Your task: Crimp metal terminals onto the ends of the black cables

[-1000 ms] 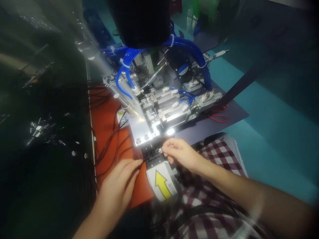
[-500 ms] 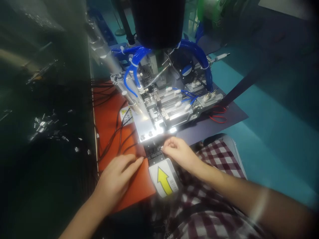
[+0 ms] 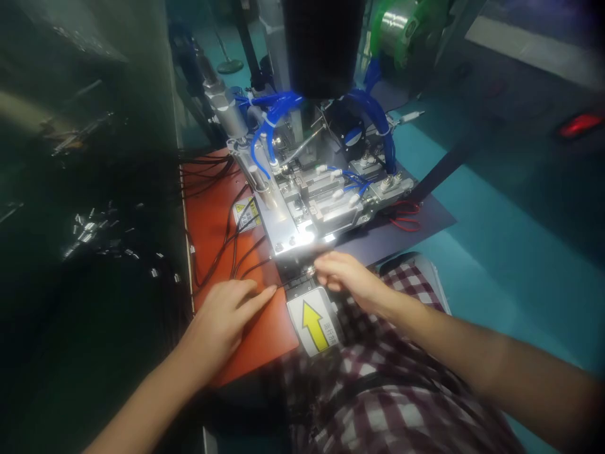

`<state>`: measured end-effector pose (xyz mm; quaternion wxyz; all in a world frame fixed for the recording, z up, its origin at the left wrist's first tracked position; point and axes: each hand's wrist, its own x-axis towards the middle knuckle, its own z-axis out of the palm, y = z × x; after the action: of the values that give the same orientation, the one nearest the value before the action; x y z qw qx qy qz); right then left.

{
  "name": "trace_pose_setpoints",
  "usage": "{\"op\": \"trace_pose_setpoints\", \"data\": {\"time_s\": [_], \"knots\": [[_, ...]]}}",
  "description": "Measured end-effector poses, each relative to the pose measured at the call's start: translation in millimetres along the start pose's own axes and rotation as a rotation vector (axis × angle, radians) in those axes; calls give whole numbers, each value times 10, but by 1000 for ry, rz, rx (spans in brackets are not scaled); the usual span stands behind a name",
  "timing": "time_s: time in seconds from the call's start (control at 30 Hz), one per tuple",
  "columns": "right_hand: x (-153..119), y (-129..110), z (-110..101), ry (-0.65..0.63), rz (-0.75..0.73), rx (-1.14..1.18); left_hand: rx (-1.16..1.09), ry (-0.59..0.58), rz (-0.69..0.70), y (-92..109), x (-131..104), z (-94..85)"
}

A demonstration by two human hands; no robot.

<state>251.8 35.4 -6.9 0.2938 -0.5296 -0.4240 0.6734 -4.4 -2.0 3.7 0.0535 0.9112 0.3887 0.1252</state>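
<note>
My left hand (image 3: 227, 315) lies low over the orange board (image 3: 269, 331), thumb and forefinger closing on a thin black cable (image 3: 282, 285). From its fingertips the cable runs right, across a dark slotted block (image 3: 300, 284) at the front of the machine (image 3: 326, 202). There my right hand (image 3: 345, 274) has its fingers pinched together beside a small shiny metal end (image 3: 311, 271), which seems to belong to this cable. The hand covers part of it. Just below the block is a white plate (image 3: 307, 315) with a yellow arrow.
Blue air tubes (image 3: 387, 120) arch over the machine beneath a dark cylinder (image 3: 324, 47). More black cables (image 3: 227, 249) cross the orange board near a warning label (image 3: 246, 214). Loose metal-ended cables (image 3: 89, 230) lie in the dark left area. A green reel (image 3: 399, 28) stands behind.
The camera view has shifted, so the machine appears slightly more to the right. My right fingers have drawn slightly off the shiny end and sit just right of it. My left hand keeps its place.
</note>
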Motion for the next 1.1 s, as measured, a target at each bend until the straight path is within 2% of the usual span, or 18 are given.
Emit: {"op": "trace_pose_setpoints", "data": {"time_s": [0.13,0.33,0.53,0.6,0.67,0.77,0.9,1.1], "knots": [[-57,62,-84,-3,-68,-78,13,30,11,-3,11,3],[5,152,19,12,-203,-169,27,26,9,-9,26,18],[-76,128,-15,77,-235,-300,9,51,0,-30,21,19],[-168,115,-42,133,-350,-467,0,43,-17,-26,13,21],[-249,111,-63,172,-550,-691,5,45,-33,-18,8,24],[-305,105,-87,165,-733,-971,12,57,-44,-6,8,24],[-301,24,-99,120,-724,-1191,5,40,-41,-5,8,19],[-277,-164,-81,44,-576,-1351,-1,36,-48,-16,7,19]]}}
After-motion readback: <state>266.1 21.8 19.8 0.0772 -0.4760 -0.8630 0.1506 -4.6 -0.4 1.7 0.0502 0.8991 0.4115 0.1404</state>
